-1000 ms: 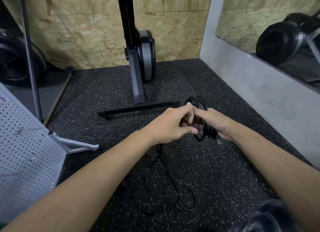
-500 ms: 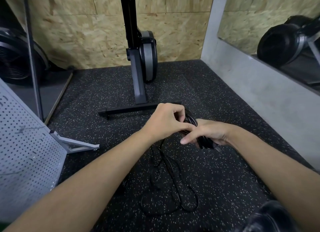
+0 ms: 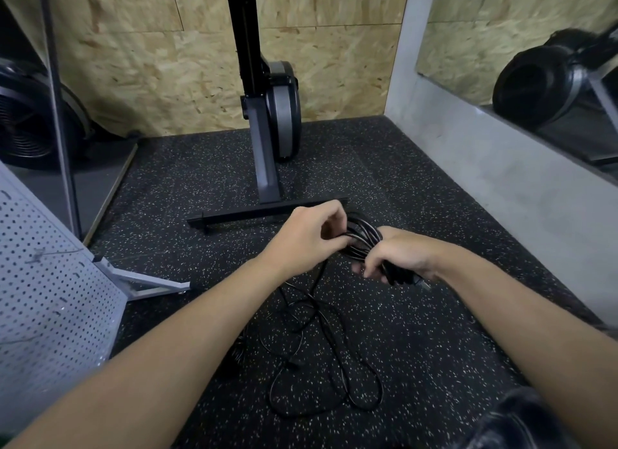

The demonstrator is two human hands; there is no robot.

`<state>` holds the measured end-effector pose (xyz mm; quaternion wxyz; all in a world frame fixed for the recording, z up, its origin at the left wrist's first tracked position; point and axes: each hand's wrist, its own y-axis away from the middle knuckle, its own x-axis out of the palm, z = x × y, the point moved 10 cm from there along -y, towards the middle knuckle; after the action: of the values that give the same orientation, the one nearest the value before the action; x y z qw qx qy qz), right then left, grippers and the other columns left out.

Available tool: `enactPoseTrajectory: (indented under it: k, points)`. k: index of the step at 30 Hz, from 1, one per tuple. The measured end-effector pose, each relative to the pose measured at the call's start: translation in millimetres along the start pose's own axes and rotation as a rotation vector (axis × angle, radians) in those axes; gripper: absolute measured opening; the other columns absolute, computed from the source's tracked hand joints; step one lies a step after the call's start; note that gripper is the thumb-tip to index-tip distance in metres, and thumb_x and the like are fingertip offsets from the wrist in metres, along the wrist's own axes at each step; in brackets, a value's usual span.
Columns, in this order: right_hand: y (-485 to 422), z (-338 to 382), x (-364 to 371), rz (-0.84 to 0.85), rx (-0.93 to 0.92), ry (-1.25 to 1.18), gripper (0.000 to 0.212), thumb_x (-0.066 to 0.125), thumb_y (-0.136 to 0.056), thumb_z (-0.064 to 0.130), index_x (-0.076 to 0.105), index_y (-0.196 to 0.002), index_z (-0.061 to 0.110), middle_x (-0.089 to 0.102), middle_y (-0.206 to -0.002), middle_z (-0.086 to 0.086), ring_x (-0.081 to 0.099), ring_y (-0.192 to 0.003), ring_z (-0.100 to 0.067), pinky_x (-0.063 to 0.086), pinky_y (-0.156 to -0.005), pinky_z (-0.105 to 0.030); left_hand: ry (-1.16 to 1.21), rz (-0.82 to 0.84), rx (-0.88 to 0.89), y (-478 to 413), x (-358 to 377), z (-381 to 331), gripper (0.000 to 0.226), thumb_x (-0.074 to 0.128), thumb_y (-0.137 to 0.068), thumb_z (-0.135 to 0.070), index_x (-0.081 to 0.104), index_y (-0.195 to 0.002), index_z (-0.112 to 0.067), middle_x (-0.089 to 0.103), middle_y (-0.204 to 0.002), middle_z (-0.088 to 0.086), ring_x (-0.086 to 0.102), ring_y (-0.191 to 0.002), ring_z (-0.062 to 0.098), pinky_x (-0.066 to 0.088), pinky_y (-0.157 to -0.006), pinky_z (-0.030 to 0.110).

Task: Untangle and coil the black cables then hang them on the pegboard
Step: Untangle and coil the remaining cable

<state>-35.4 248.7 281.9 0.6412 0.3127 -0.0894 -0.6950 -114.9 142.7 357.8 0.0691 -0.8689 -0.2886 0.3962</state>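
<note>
Head view: two bare forearms reach forward over the floor and meet at a bundle of cable.
Coil: thin black cable wound into a small coil (image 3: 363, 239), held above the floor between the two hands.
Left hand (image 3: 306, 237): fingers curled round strands on the upper side of the coil.
Right hand (image 3: 403, 258): fingers clamped round the lower part of the coil; a plug end (image 3: 424, 284) sticks out beneath the palm.
Loose cable (image 3: 329, 328): more black cable trails down from the coil and lies in tangled loops on the floor.
Floor (image 3: 451, 348): black rubber matting with pale speckles.
Pegboard (image 3: 50, 298): grey perforated metal panel on a stand, at the left, well apart from the coil.
Exercise machine (image 3: 266, 167): black and grey upright frame whose flat base bar lies just beyond the hands.
Wall (image 3: 150, 63): chipboard panels behind the machine.
</note>
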Motion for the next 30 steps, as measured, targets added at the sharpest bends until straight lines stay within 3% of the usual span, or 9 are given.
enactPoseTrajectory:
  k: [3, 8, 11, 14, 17, 21, 25, 27, 30]
  points:
    - [1.9, 4.2, -9.0, -0.011, -0.051, -0.115, 0.044, 0.059, -0.084, -0.013, 0.061, -0.126, 0.002, 0.077, -0.097, -0.008, 0.059, -0.069, -0.018, 0.047, -0.058, -0.031, 0.005, -0.016, -0.119, 7.7, 2.7, 25.3, 0.023, 0.079, -0.092, -0.034, 0.059, -0.093, -0.021, 0.070, -0.084, -0.011, 0.065, -0.078, 0.004, 0.053, -0.074, 0.024]
    - [5.8, 8.1, -28.3, -0.077, -0.128, -0.355, 0.052, 0.061, -0.067, -0.011, 0.064, -0.118, -0.005, 0.076, -0.100, -0.014, 0.057, -0.069, -0.023, 0.048, -0.053, -0.029, 0.280, 0.308, -0.481, 37.3, 61.7, 82.0, 0.021, 0.065, -0.103, -0.029, 0.052, -0.117, -0.023, 0.074, -0.109, 0.000, 0.070, -0.110, 0.019, 0.055, -0.100, 0.045]
    - [5.9, 12.0, -23.6, -0.047, -0.161, -0.381, 0.043, 0.061, -0.066, -0.011, 0.068, -0.108, -0.003, 0.073, -0.102, -0.019, 0.057, -0.070, -0.024, 0.049, -0.053, -0.029, 0.278, 0.293, -0.424, 33.4, 73.0, 71.6, 0.030, 0.064, -0.104, -0.032, 0.049, -0.130, -0.029, 0.062, -0.126, -0.005, 0.060, -0.120, 0.007, 0.049, -0.097, 0.020]
    - [5.6, 16.6, -21.9, -0.039, -0.189, -0.408, 0.038, 0.060, -0.067, -0.012, 0.070, -0.102, -0.001, 0.070, -0.103, -0.021, 0.056, -0.070, -0.023, 0.049, -0.052, -0.029, 0.158, 0.215, -0.361, 23.7, 61.8, 62.7, 0.017, 0.053, -0.110, -0.028, 0.068, -0.114, -0.020, 0.075, -0.111, -0.008, 0.062, -0.087, -0.013, 0.045, -0.078, 0.014]
    - [8.2, 16.9, -29.0, -0.124, -0.185, -0.336, 0.039, 0.052, -0.080, -0.020, 0.068, -0.107, 0.002, 0.074, -0.099, -0.013, 0.057, -0.065, -0.018, 0.047, -0.054, -0.029, 0.081, 0.064, -0.333, 20.9, 39.0, 60.6, 0.025, 0.050, -0.111, -0.028, 0.068, -0.096, -0.018, 0.075, -0.080, -0.003, 0.061, -0.064, 0.002, 0.044, -0.063, 0.024]
    - [9.6, 13.0, -27.4, -0.213, -0.154, -0.272, 0.041, 0.056, -0.088, -0.017, 0.066, -0.106, 0.019, 0.075, -0.094, -0.009, 0.058, -0.064, -0.012, 0.047, -0.058, -0.029, 0.125, -0.192, -0.255, 12.7, 1.5, 42.0, 0.024, 0.054, -0.109, -0.030, 0.072, -0.097, -0.020, 0.062, -0.068, 0.000, 0.051, -0.057, 0.007, 0.044, -0.057, 0.027]
    - [7.1, 18.7, -28.2, -0.254, -0.211, -0.350, 0.025, 0.062, -0.089, -0.011, 0.070, -0.100, 0.010, 0.071, -0.085, -0.007, 0.057, -0.060, -0.010, 0.048, -0.058, -0.028, 0.224, -0.275, -0.259, 9.4, -6.4, 23.8, 0.020, 0.056, -0.108, -0.030, 0.069, -0.098, -0.019, 0.066, -0.067, 0.000, 0.051, -0.052, 0.004, 0.040, -0.054, 0.019]
    - [5.6, 21.1, -23.5, -0.231, -0.209, -0.384, 0.009, 0.072, -0.090, 0.002, 0.069, -0.097, 0.006, 0.068, -0.084, -0.008, 0.055, -0.057, -0.011, 0.047, -0.055, -0.027, 0.286, -0.326, -0.258, 9.4, -12.4, 19.5, 0.017, 0.058, -0.107, -0.030, 0.063, -0.100, -0.015, 0.070, -0.070, 0.003, 0.051, -0.052, 0.005, 0.041, -0.054, 0.020]
    - [5.5, 21.2, -20.3, -0.236, -0.198, -0.433, 0.016, 0.078, -0.093, 0.023, 0.069, -0.101, 0.012, 0.067, -0.083, -0.007, 0.050, -0.056, -0.010, 0.043, -0.052, -0.025, 0.289, -0.332, -0.244, 9.1, -16.9, 17.2, 0.017, 0.060, -0.106, -0.029, 0.060, -0.097, -0.016, 0.071, -0.072, 0.002, 0.053, -0.055, 0.005, 0.043, -0.055, 0.020]
